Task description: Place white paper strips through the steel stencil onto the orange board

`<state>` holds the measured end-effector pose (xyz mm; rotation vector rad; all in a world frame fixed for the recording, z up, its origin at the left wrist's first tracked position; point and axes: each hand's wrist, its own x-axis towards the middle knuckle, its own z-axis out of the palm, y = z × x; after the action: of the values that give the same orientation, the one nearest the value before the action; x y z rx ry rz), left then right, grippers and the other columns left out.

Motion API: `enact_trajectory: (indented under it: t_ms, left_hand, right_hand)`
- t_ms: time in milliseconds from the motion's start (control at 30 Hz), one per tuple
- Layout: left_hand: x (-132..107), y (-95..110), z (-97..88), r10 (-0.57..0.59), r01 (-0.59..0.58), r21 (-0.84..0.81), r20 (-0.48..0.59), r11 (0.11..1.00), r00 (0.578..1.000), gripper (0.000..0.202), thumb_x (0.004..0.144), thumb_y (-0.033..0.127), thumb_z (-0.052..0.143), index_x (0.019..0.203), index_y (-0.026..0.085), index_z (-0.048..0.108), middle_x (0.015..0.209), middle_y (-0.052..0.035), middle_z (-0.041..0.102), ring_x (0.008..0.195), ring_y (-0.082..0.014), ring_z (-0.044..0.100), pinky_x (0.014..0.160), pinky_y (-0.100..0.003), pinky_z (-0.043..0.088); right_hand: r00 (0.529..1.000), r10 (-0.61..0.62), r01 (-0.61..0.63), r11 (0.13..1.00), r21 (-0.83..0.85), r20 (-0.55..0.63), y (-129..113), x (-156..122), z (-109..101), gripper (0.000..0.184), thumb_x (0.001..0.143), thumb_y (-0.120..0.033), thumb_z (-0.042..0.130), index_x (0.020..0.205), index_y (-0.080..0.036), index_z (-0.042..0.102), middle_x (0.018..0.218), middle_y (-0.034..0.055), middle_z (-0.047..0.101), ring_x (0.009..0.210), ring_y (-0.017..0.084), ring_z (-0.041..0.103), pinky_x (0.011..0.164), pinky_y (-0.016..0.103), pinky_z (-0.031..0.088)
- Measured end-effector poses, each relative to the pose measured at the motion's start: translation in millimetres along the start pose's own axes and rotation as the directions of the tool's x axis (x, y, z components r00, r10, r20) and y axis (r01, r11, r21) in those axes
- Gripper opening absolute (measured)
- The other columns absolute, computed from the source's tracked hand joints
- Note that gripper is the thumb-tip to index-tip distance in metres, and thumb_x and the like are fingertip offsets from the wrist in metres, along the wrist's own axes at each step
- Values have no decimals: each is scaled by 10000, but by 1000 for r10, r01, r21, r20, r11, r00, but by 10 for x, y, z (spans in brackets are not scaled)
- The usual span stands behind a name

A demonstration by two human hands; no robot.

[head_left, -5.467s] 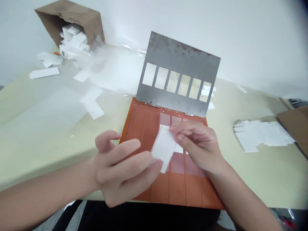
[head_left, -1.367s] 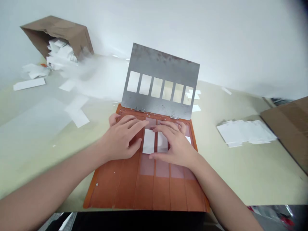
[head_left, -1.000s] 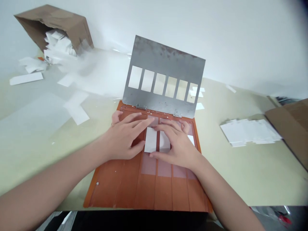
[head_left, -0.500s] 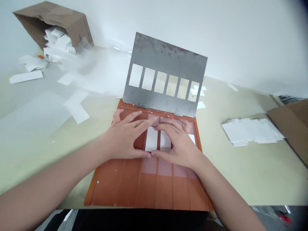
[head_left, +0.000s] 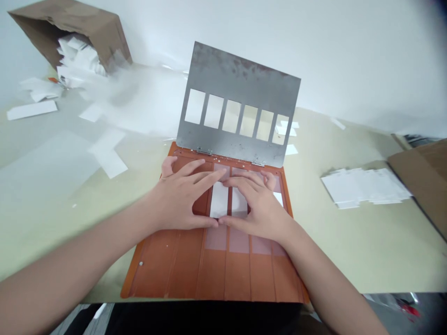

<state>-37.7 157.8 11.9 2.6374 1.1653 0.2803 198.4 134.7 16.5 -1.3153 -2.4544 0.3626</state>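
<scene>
An orange grooved board (head_left: 213, 274) lies in front of me, and a grey metal plate (head_left: 240, 70) with several rectangular windows stands raised on hinges at its far edge. My left hand (head_left: 181, 195) rests on the board with fingers spread, its thumb and fingertips at the edges of a white card (head_left: 220, 200). My right hand (head_left: 260, 200) lies beside it, fingers apart, partly over a second white card (head_left: 239, 204). Pale translucent strips (head_left: 215, 238) run along the grooves around these cards. Both hands touch at the thumb tips. Another white card (head_left: 278, 198) shows partly beyond my right hand.
A cardboard box (head_left: 108, 39) on its side spills white paper pieces (head_left: 80, 58) at the back left. Clear plastic film (head_left: 146, 102) and loose cards lie left. At right, a spread stack of white cards (head_left: 365, 187) lies near another cardboard box (head_left: 424, 179).
Both hands keep nearly the same place on the board and the cards. The whole view has shifted very slightly.
</scene>
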Motion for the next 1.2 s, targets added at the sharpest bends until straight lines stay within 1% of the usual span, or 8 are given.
enact_trajectory:
  t_ms: [100, 200, 367, 533, 733, 900, 1067, 1200]
  left_hand:
    - [3, 0, 0, 7, -7, 6, -8, 1000, 1000, 945, 796, 755, 580, 1557, 267, 301, 1430, -114, 589, 1427, -402, 369, 1149, -633, 44]
    - [4, -3, -2, 19, -19, -2, -23, 1000, 1000, 879, 811, 735, 567, 1510, 238, 377, 1404, -125, 610, 1427, -386, 372, 1158, -617, 47]
    - [6, -12, -3, 23, -24, -13, -29, 1000, 999, 780, 804, 700, 579, 1407, 215, 485, 1334, -131, 653, 1414, -408, 385, 1145, -641, 60]
    - [12, -15, 4, 23, -23, -7, -29, 1000, 999, 789, 776, 718, 590, 1387, 230, 484, 1326, -136, 657, 1411, -420, 384, 1135, -662, 42]
    - [12, -6, -11, 24, -24, -18, -31, 1000, 999, 777, 772, 692, 607, 1373, 212, 493, 1314, -119, 668, 1416, -403, 391, 1153, -632, 96]
    - [11, -7, -20, 22, -23, -17, -32, 1000, 999, 766, 765, 686, 621, 1363, 223, 502, 1313, -121, 669, 1409, -419, 394, 1142, -653, 115]
    - [12, -12, -10, 69, -70, -17, -56, 997, 996, 640, 811, 671, 583, 1303, 262, 573, 1353, -98, 651, 1392, -444, 405, 1107, -694, 120]
    - [5, 11, -34, 82, -83, -10, -75, 996, 994, 553, 813, 661, 581, 1225, 296, 641, 1373, -66, 644, 1375, -455, 420, 1093, -698, 113]
  right_hand:
    - [1000, -1, 1, 1000, -13, -5, 4, -4, 7, 573, 775, -578, 734, 1200, -258, 523, 1248, 50, 693, 1271, 328, 537, 1081, 568, 181]
    - [1000, 0, 0, 1000, -15, -12, 4, -6, 10, 547, 787, -577, 718, 1185, -255, 526, 1229, 55, 700, 1264, 327, 542, 1079, 565, 185]
    - [1000, -1, 1, 1000, -8, -12, 1, -4, 11, 538, 802, -578, 698, 1194, -252, 528, 1245, 66, 694, 1277, 331, 534, 1080, 561, 183]
    - [1000, 3, -3, 1000, -9, -3, 2, -5, 6, 556, 792, -575, 714, 1208, -251, 536, 1250, 73, 695, 1287, 346, 523, 1076, 559, 191]
    - [1000, 6, -6, 1000, -1, 15, 13, -8, 1, 564, 797, -592, 703, 1216, -254, 534, 1258, 79, 692, 1287, 347, 520, 1081, 558, 176]
    - [1000, 4, -4, 1000, -16, 9, 8, -5, 0, 556, 799, -590, 697, 1213, -251, 545, 1252, 71, 692, 1280, 340, 527, 1076, 552, 205]
    - [1000, 6, -6, 1000, -26, 7, 20, -13, 18, 581, 813, -605, 670, 1249, -248, 529, 1259, 92, 685, 1289, 353, 517, 1073, 571, 205]
    - [1000, 13, -13, 1000, -17, 18, 30, -16, 18, 622, 792, -599, 704, 1275, -257, 511, 1280, 77, 674, 1300, 342, 506, 1086, 577, 181]
